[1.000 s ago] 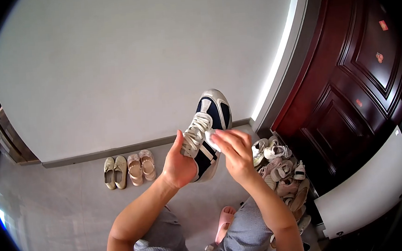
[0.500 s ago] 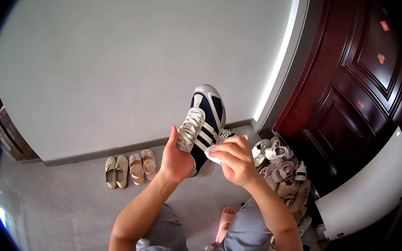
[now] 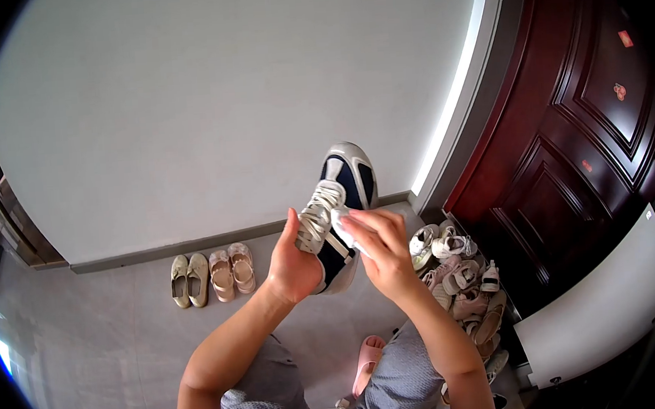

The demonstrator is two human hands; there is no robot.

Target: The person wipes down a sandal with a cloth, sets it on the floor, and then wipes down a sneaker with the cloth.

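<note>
As my left hand (image 3: 296,270) grips the shoe (image 3: 357,178) by its heel above the smooth grey floor (image 3: 116,333), I judge pressure from the wipe (image 3: 341,225) pinched in my right hand (image 3: 388,259) could twist it loose. Other footwear (image 3: 465,278) lies heaped at right by the door (image 3: 547,197), two pairs (image 3: 197,278) at left by the wall (image 3: 207,106).

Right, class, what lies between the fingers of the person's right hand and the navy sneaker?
A white wad, cloth or tissue, lies between the right hand's fingers and the navy sneaker, seen in the head view.
</note>
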